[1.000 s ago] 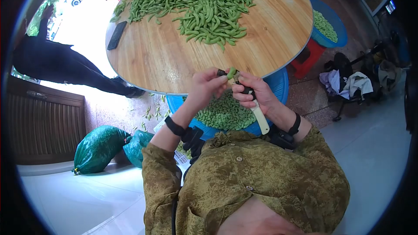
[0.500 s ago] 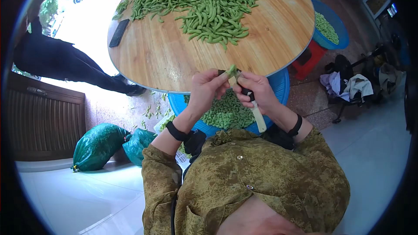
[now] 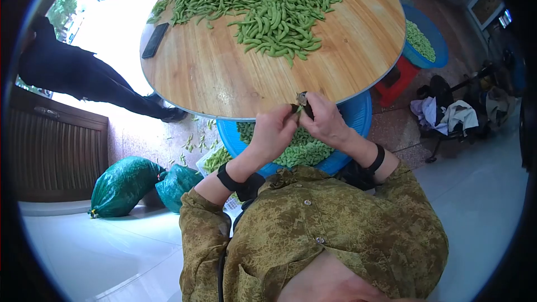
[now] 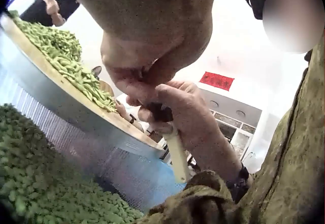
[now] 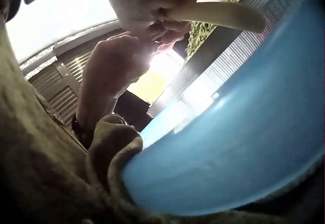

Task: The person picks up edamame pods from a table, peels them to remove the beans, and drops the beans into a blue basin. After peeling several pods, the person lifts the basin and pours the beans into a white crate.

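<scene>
Over the near edge of the round table my two hands meet. My left hand (image 3: pixel 274 134) pinches a green bean pod (image 3: pixel 300 108), mostly covered by fingers. My right hand (image 3: pixel 326 120) grips a tool with a cream handle (image 4: pixel 176 158), its working end hidden between the hands. The same handle sticks out of the right fist in the right wrist view. Dark coverings show on fingers of both hands. Beneath them is a blue basin (image 3: pixel 363 111) with shelled green beans (image 3: pixel 305 154). A large heap of pods (image 3: pixel 274 19) lies on the wooden table (image 3: pixel 224 78).
A dark flat object (image 3: pixel 155 41) lies at the table's left edge. Another blue basin (image 3: pixel 439 39) of beans stands on a red stool (image 3: pixel 394 83) at right. Green bags (image 3: pixel 124 185) sit on the floor at left. Other people are around the table.
Both hands have drawn closer together and turned over, so the cream handle is hidden in the head view. The pod has sunk between the fingers.
</scene>
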`<state>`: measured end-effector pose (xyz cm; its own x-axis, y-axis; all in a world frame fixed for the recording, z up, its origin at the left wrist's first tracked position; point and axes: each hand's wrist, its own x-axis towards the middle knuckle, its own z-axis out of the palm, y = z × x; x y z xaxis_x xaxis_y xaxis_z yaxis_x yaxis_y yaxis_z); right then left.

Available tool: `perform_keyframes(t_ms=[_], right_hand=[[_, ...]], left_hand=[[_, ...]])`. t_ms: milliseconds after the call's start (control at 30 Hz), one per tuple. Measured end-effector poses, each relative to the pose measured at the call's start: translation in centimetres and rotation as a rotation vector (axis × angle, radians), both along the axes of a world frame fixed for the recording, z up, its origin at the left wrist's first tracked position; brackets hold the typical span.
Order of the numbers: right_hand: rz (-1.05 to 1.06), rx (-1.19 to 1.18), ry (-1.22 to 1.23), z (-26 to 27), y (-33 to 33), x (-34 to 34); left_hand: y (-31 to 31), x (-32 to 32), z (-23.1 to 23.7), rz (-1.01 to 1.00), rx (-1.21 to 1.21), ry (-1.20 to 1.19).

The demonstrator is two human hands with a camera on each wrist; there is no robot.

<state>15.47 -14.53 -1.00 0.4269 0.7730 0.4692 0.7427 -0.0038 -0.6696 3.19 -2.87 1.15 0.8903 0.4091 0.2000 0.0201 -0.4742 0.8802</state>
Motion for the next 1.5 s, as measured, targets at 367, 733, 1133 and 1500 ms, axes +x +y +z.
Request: perform_keyframes(t_ms=[367,733,1133,1500], right_hand=[[0.065,-0.182,0.102,0.1,-1.1,0.3],[0.154,-0.248,0.388,1.1,-1.5,0.3],[0.218,-0.031,1.251,0.8,-1.5,1.7],[0.343,0.091,1.573,1.5,0.0,1.3]], left_hand=[[3.1,-8.6,5.2,-0.065,0.646,0.346],[9.5,7.2,2.0,-0.134,0.748,0.119],[13.5,12.2,-3.1,0.026,0.871,0.149],[6.9,3.7,1.6,-0.095,-0.325,0.138]])
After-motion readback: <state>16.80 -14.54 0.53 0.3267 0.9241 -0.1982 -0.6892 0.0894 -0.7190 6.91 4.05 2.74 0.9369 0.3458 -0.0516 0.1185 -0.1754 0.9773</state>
